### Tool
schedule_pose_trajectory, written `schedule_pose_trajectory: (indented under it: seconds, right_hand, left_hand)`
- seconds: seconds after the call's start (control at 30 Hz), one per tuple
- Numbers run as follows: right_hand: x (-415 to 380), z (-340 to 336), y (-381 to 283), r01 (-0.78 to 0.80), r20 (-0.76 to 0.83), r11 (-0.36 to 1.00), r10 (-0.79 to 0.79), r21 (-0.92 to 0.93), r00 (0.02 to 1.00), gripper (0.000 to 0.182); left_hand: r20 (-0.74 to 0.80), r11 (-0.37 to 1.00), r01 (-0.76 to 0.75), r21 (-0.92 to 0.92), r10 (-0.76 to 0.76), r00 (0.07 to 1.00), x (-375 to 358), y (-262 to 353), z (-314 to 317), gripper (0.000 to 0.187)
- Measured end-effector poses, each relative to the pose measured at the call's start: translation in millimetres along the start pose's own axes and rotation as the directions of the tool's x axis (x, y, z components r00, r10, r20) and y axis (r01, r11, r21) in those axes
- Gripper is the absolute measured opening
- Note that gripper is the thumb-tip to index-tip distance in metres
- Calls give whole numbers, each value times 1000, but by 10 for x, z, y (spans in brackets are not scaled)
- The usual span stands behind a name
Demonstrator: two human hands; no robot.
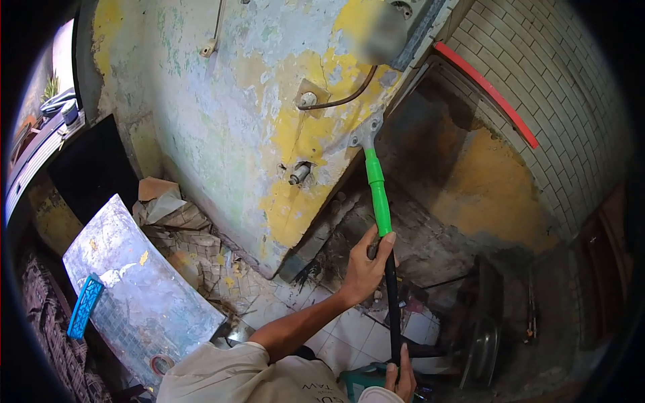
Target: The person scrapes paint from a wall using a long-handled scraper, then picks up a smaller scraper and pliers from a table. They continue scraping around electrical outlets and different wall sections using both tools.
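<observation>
A long-handled scraper (378,195) with a bright green upper section and a black shaft slants up from my body. Its grey head (367,132) lies against the peeling yellow paint close to the edge of the wall (222,121). My left hand (366,265) is closed round the shaft, just below the green section. Lower down, by my body, my right hand (402,377) grips the black shaft near its bottom end, its fingers partly hidden. Above the scraper head, a brown pipe (349,96) sticks out of the wall, and a metal pipe stub (300,173) protrudes left of it.
At left stands a paint-stained board (148,269) with a blue plastic piece (85,306) and a roll of tape (161,364) on it. Paint flakes and crumpled sheets (181,228) lie along the wall's foot. A red strip (487,94) runs along the tiled wall (537,74) at right.
</observation>
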State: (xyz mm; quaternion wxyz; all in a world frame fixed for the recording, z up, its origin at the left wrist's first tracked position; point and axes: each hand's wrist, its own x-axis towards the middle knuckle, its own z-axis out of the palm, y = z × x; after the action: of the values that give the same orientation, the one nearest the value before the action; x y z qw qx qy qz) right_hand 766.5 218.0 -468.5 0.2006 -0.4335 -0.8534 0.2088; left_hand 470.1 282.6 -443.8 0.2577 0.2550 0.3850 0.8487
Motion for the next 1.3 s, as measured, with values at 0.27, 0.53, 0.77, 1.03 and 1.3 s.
schedule_pose_trajectory:
  seconds: [0.27, 0.53, 0.77, 1.03, 1.3]
  right_hand:
    - [95, 491, 72, -10, -53, 999, 13, 51, 998, 52]
    - [188, 374, 120, 105, -96, 994, -102, 25, 990, 52]
    - [302, 221, -296, 6, -46, 998, -3, 65, 999, 55]
    - [492, 68, -367, 0, -55, 1000, 1, 13, 998, 52]
    - [430, 44, -468, 34, -112, 998, -29, 47, 993, 49]
  left_hand:
    - [-52, 992, -70, 103, 75, 996, -64, -299, -3, 67]
    - [-89, 968, -192, 164, 209, 974, 53, -277, -11, 68]
    - [-142, 962, -189, 195, 219, 965, 255, 25, -23, 64]
    - [-119, 976, -195, 101, 207, 971, 372, 234, 118, 63]
    - [-146, 979, -201, 28, 203, 968, 300, 94, 169, 64]
